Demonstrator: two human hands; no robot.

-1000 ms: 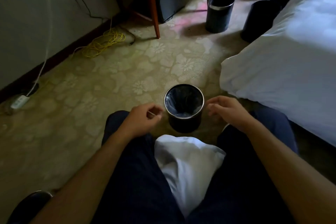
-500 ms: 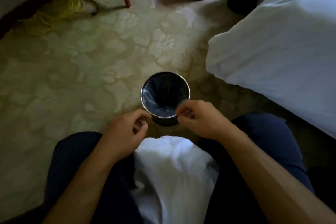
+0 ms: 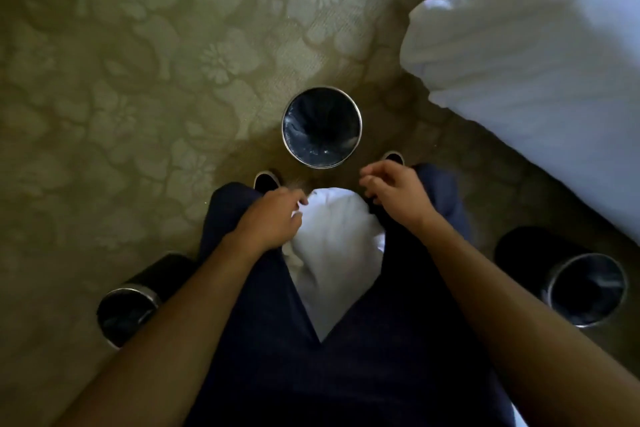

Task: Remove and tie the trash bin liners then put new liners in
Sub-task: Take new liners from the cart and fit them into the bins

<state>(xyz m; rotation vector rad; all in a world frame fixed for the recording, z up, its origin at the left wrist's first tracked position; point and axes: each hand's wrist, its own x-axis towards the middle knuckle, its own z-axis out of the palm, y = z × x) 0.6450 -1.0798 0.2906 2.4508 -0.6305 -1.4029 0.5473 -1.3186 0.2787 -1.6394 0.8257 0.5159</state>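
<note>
Right hand [image 3: 394,191] hangs loosely curled, empty; left hand [image 3: 273,218] curls at the white shirt [image 3: 332,246], grip unclear. Snatch the liner [image 3: 322,128] one-sided and that bin [image 3: 360,125] could tip.

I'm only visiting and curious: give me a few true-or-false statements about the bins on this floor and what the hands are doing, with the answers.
1. Three bins are in view on the floor. True: the middle bin, the left bin and the right bin.
2. The middle bin has a dark liner inside it. True.
3. The right hand grips the middle bin's rim. False: it is apart from the rim, nearer the person, with fingers loosely curled.
4. The white bedding lies at the left of the picture. False: it is at the upper right.
5. The floor is plain bare wood. False: it has a flower pattern.
</note>
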